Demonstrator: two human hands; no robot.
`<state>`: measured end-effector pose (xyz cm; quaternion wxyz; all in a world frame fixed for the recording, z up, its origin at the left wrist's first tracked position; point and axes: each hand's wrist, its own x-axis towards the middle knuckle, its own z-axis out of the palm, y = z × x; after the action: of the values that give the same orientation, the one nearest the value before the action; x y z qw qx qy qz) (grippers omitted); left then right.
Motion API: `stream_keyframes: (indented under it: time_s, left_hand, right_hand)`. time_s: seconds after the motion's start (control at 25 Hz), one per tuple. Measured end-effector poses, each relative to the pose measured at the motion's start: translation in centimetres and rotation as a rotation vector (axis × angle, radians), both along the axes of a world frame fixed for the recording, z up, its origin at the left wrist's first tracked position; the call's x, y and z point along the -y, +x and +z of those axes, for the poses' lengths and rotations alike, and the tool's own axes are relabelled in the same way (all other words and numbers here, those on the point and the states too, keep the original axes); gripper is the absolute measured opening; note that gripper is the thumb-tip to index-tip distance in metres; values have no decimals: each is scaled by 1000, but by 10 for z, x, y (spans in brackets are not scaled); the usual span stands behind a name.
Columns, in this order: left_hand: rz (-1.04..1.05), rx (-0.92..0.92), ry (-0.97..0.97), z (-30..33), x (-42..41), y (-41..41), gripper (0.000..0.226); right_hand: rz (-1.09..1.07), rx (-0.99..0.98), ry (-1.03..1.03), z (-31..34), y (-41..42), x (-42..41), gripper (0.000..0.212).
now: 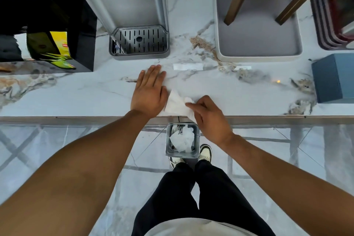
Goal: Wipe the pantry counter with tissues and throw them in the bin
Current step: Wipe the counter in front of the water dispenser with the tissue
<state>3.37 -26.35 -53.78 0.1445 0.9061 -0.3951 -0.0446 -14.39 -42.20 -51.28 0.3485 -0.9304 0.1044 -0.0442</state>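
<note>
A white tissue (176, 104) lies crumpled on the marble pantry counter (76, 94), right at its front edge. My right hand (208, 119) pinches the tissue's right end with thumb and fingers. My left hand (150, 92) rests flat on the counter with fingers apart, its thumb side touching the tissue's left edge. Below the counter edge, on the floor, stands a small clear bin (182, 157) holding crumpled white tissues (183, 140).
A grey water dispenser (124, 15) with a drip tray (138, 41) stands behind my left hand. A grey tray (256, 42) with a wooden stand sits at back right, a blue box (335, 78) at far right, a black rack with tea packets (57, 46) at left.
</note>
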Motion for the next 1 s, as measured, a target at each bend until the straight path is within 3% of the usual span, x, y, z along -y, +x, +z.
stream_keyframes:
  time_s: [0.2, 0.36, 0.68, 0.84, 0.92, 1.0]
  left_hand:
    - [-2, -68, 12, 14, 1, 0, 53]
    - [29, -96, -40, 30, 1, 6, 38]
    - [155, -43, -125, 36, -14, -8, 30]
    - [201, -62, -45, 29, -8, -8, 34]
    - [219, -96, -8, 27, -4, -8, 44]
    - [228, -128, 15, 25, -1, -9, 51]
  right_hand:
    - [38, 19, 161, 8, -9, 3, 22]
    - [-67, 131, 121, 19, 27, 21, 24]
    - [-68, -9, 145, 14, 62, 28, 33]
    - [-336, 113, 89, 9, 53, 37, 28]
    - [-436, 44, 51, 4, 45, 45, 34]
    - [-396, -101, 8, 1, 38, 48, 44]
